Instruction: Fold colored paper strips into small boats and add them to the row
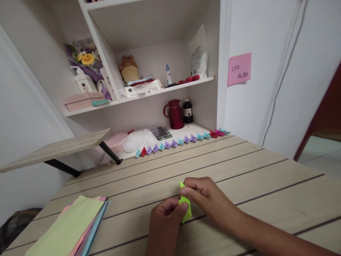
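Note:
A small piece of folded bright yellow-green paper (187, 212) is pinched between both hands, just above the wooden table. My left hand (166, 220) grips its lower left side, the thumb pressed on the paper. My right hand (202, 192) pinches the upper end between thumb and fingers. The fold's pointed tips show above and below the hands, while its middle is partly hidden by the fingers. Beyond the hands, a row of small folded paper boats (174, 143) in purple, teal, red and pink lines the table's far edge.
A stack of coloured paper sheets (71, 220) lies at the left on the slatted table (128, 199). A raised wooden stand (66, 144) is behind it. The shelf holds a red jug (176, 114), a dark bottle (188, 111) and a white fluffy bundle (140, 139).

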`<action>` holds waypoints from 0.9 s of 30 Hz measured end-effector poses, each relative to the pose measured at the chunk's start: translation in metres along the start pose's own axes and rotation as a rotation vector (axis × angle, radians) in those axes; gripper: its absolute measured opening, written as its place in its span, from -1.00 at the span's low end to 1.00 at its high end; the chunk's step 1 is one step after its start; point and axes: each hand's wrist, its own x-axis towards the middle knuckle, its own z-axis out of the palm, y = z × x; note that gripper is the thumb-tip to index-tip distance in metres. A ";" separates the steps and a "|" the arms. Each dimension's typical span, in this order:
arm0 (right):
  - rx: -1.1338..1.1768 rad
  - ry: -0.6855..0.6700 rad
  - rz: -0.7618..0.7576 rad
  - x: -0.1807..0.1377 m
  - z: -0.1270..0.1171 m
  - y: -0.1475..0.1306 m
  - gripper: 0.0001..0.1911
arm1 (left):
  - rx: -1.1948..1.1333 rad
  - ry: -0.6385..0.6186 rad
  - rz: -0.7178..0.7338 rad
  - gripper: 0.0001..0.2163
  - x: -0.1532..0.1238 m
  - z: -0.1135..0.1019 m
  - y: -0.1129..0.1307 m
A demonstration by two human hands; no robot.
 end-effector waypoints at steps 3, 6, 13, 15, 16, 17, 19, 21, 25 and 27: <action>-0.041 0.031 -0.049 -0.002 -0.001 -0.004 -0.58 | 0.002 -0.022 0.010 -0.72 -0.001 -0.001 0.002; -0.060 0.045 -0.070 -0.003 0.000 -0.004 -0.59 | -0.011 -0.032 -0.013 -0.69 0.000 -0.001 0.001; 0.012 0.024 0.026 0.002 0.002 0.005 -0.54 | -0.097 0.015 -0.071 -0.67 0.001 0.002 -0.009; 0.096 0.014 0.048 0.002 0.002 0.007 -0.55 | -0.156 -0.012 -0.073 -0.71 -0.001 0.002 -0.006; 0.128 0.006 0.040 0.002 0.002 0.007 -0.54 | -0.197 -0.029 -0.066 -0.73 -0.002 0.002 -0.003; 0.145 -0.011 0.019 0.002 0.003 0.008 -0.53 | -0.243 -0.044 -0.056 -0.74 -0.003 0.002 0.000; 0.120 -0.056 -0.030 0.001 0.004 0.008 -0.51 | -0.322 -0.076 -0.049 -0.74 -0.004 0.002 0.006; 0.048 -0.082 -0.050 -0.001 0.006 0.008 -0.51 | -0.375 -0.084 -0.061 -0.74 -0.006 0.002 0.010; -0.100 -0.081 -0.067 -0.002 0.009 0.007 -0.59 | -0.414 -0.066 -0.098 -0.77 -0.008 0.006 0.007; -0.134 -0.088 -0.055 -0.002 0.011 0.008 -0.61 | -0.426 -0.079 -0.119 -0.76 -0.009 0.008 0.003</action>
